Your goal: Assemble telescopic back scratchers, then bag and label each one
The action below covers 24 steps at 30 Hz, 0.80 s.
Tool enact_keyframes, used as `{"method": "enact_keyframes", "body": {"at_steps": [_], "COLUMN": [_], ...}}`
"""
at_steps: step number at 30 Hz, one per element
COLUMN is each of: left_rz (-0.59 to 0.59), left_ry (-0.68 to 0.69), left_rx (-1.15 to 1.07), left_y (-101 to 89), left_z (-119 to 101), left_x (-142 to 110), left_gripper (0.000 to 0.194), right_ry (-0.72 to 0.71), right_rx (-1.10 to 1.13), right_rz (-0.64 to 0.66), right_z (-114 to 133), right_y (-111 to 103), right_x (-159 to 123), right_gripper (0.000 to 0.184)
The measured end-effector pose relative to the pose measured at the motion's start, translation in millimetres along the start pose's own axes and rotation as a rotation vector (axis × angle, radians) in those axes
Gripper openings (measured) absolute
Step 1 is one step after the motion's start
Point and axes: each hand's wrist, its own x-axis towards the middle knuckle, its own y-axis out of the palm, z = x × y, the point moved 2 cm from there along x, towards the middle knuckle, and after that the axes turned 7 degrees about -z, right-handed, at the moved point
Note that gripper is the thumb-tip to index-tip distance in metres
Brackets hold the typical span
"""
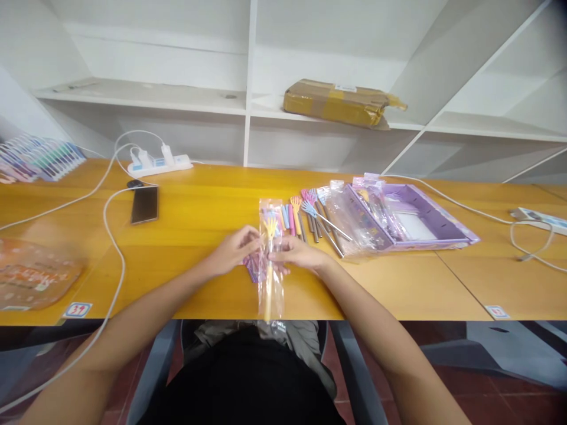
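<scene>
A clear plastic bag [278,295] hangs lengthwise between my hands, its lower end reaching past the table's front edge. Inside it is a yellow back scratcher [269,277] with a hand-shaped head at the top. My left hand [237,251] pinches the bag's left side near that head. From the right, my right hand [296,254] grips the bag and the scratcher's shaft, fingers partly behind the plastic. Beyond my right hand lie several loose back scratchers [316,215] with pink, blue and yellow heads and metal rods. Purple printed pieces under the bag are partly hidden.
A purple box [436,218] holding bagged scratchers stands right, with plastic bags [349,218] against it. On the left are a phone [144,205], a white cable [116,242], a power strip [160,165] and an orange printed bag [39,274]. A taped carton [336,103] sits on the shelf.
</scene>
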Motion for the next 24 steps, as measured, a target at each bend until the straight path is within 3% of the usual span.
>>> {"method": "enact_keyframes", "body": {"at_steps": [4, 9, 12, 14, 18, 21, 24], "left_rz": [-0.154, -0.210, -0.231, -0.256, -0.283, -0.295, -0.305], "left_ry": [0.007, 0.012, -0.007, -0.021, -0.052, -0.047, -0.014], "left_rx": [-0.171, -0.202, -0.151, -0.116, -0.107, -0.091, -0.040], "left_y": [-7.6, -5.0, -9.1, -14.3, -20.9, -20.7, -18.9], "left_z": [7, 7, 5, 3, 2, 3, 3], "left_x": [10, 11, 11, 12, 13, 12, 12], "left_gripper": [0.051, 0.039, 0.034, 0.034, 0.037, 0.039, 0.043], "right_ry": [0.097, 0.155, 0.146, 0.083, -0.174, -0.302, -0.291], "right_rx": [-0.054, -0.114, -0.083, -0.110, -0.479, -0.771, -0.885], "right_rz": [0.329, 0.412, 0.304, 0.123, -0.245, -0.243, -0.191], "right_z": [-1, -4, -3, -2, -1, -2, -5], "right_y": [21, 29, 17, 4, -17, -19, -18], "right_x": [0, 2, 2, 2, 2, 4, 6], "right_gripper": [0.039, 0.039, 0.039, 0.039, 0.031, 0.037, 0.050]}}
